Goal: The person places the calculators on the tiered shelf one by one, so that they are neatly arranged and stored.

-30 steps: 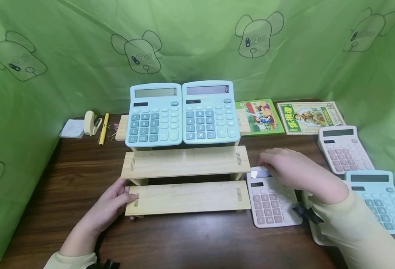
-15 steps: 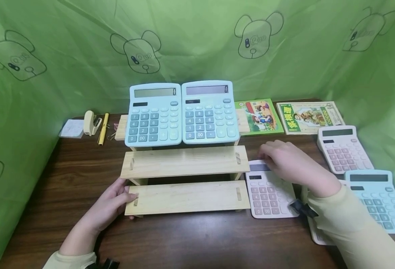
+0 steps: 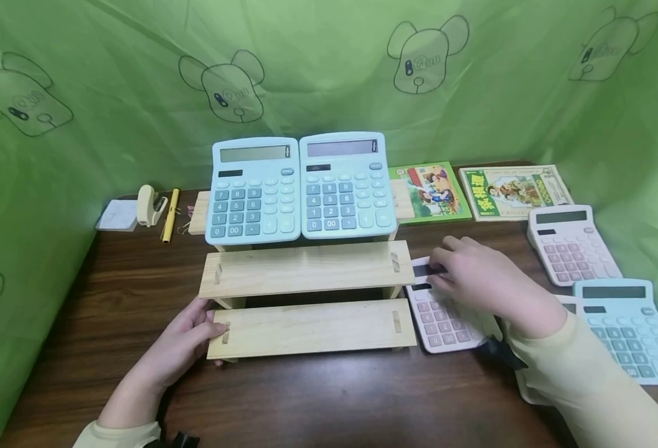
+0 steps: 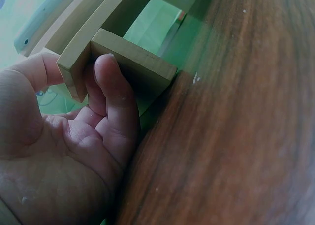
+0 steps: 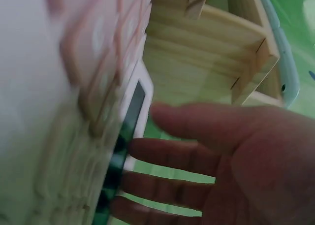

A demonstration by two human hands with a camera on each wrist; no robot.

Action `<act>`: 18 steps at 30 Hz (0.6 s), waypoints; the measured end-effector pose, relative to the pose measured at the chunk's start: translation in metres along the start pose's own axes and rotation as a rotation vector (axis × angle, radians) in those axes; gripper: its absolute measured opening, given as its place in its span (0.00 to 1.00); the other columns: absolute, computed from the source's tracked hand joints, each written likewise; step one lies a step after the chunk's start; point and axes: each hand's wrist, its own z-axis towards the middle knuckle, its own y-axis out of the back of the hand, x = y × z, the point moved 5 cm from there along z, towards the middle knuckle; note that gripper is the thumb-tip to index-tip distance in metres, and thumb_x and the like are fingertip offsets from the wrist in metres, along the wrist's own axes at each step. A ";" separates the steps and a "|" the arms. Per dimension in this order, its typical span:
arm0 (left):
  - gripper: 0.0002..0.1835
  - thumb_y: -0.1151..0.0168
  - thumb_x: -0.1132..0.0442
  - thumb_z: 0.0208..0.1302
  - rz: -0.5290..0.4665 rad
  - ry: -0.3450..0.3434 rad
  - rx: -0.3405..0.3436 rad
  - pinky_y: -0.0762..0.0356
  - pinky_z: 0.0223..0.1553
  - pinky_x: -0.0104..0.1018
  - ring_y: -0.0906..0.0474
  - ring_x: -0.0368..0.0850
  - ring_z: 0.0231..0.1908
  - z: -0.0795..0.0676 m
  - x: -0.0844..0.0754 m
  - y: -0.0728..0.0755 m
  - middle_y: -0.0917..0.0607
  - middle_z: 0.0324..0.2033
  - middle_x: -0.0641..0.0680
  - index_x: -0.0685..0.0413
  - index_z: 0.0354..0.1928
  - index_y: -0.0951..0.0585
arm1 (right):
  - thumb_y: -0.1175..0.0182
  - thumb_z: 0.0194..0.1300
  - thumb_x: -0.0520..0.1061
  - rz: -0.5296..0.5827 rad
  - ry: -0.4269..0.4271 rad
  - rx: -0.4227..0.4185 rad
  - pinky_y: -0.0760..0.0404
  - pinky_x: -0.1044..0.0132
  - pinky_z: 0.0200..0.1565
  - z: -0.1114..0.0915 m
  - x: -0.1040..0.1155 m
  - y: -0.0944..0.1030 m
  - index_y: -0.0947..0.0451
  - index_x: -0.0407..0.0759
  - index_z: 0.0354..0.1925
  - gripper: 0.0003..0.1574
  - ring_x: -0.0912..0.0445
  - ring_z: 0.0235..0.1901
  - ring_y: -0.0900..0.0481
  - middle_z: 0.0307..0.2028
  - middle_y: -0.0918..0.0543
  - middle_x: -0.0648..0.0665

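Observation:
A stepped wooden rack (image 3: 312,326) stands mid-table, with two light blue calculators (image 3: 253,193) leaning side by side at its top. My left hand (image 3: 191,333) pinches the left end of its lowest shelf, the thumb on top; in the left wrist view the curled fingers (image 4: 115,82) reach underneath. Against the rack's right end is a pink calculator (image 3: 437,317), slightly turned. Over its upper part is my right hand (image 3: 477,274). In the right wrist view its fairly straight fingers (image 5: 172,153) overlap the calculator's display (image 5: 133,107), with the thumb apart from them. The hand covers the upper right corner.
On the right lie another pink calculator (image 3: 572,246) and a blue calculator (image 3: 622,330), with one more partly under the right sleeve. Two booklets (image 3: 513,193) lie at the back right. A stapler (image 3: 149,205), yellow pen (image 3: 170,216) and paper pad (image 3: 117,214) sit back left. Green cloth surrounds the table.
The pink calculator beside the rack has slid away from the table's front edge and turned slightly. The right hand's thumb now shows over its display. My left hand stays on the rack.

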 end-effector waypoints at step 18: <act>0.34 0.51 0.73 0.69 0.018 0.002 -0.013 0.21 0.21 0.54 0.20 0.55 0.29 -0.001 0.000 0.002 0.20 0.36 0.68 0.52 0.72 0.50 | 0.42 0.47 0.82 0.091 -0.006 0.206 0.23 0.38 0.46 -0.013 0.014 -0.010 0.35 0.43 0.69 0.64 0.36 0.62 0.41 0.64 0.38 0.31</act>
